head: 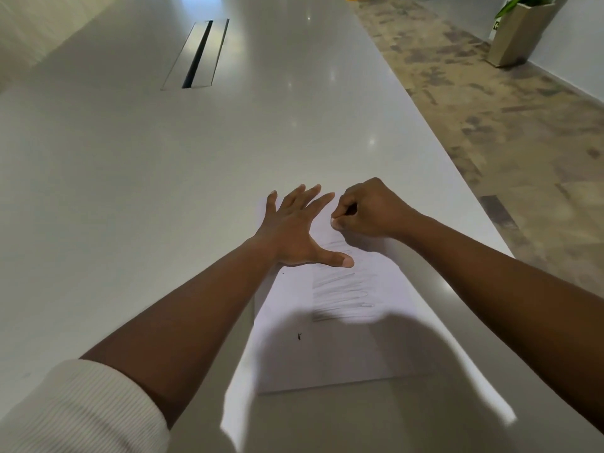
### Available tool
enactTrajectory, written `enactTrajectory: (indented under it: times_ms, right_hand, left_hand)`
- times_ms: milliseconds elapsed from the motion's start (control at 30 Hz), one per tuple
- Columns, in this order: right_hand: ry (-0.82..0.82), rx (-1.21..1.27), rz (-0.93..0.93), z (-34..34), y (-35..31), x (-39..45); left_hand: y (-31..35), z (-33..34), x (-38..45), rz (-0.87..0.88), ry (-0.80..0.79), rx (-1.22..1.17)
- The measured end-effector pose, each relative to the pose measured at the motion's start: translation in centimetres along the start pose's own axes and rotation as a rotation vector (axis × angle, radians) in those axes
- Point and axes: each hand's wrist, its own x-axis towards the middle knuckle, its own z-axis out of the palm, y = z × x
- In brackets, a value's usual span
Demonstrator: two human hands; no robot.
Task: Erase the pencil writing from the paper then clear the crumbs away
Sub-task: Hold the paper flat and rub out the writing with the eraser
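Flat, left hand (pixel 291 230) spread on paper (pixel 327 354); right hand (pixel 366 210) curled, contents unclear; scribble (pixel 340 295) illegible.

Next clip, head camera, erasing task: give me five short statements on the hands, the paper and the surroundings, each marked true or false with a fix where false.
1. The left hand lies flat with spread fingers on the paper. True.
2. The right hand is open and flat. False: its fingers are curled, pinching something small and pale, likely the eraser.
3. All pencil marks are gone. False: grey pencil scribbles remain mid-sheet.
4. A small dark speck lies on the paper nearer the person. True.
5. A planter stands on the table. False: it stands on the floor, far right.
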Motion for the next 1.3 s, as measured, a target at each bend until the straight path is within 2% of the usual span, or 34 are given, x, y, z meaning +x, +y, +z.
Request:
enactTrajectory:
  times_ms: [100, 233, 433, 733, 1133, 1300]
  right_hand:
    - [-0.020, 0.030, 0.021, -0.2, 0.3, -0.1]
    - [0.052, 0.046, 0.038, -0.3, 0.5, -0.2]
    - [-0.010, -0.019, 0.046, -0.3, -0.1, -0.1]
    - [-0.001, -0.078, 0.089, -0.3, -0.9, -0.2]
    - [0.028, -0.096, 0.104, 0.0, -1.4, -0.4]
    - [0.077, -0.123, 0.056, 0.6, -1.7, -1.0]
  left_hand:
    - [0.0, 0.1, 0.0, -0.002, 0.004, 0.003]
    - [-0.1, 0.2, 0.1, 0.005, 0.015, -0.002]
    - [-0.1, 0.2, -0.1, 0.007, 0.018, -0.001]
    - [0.3, 0.0, -1.0, 0.031, 0.005, 0.000]
    - [0.0, 0.4, -3.5, 0.040, 0.002, 0.010]
    - [0.0, 0.3, -3.4, 0.033, 0.000, -0.001]
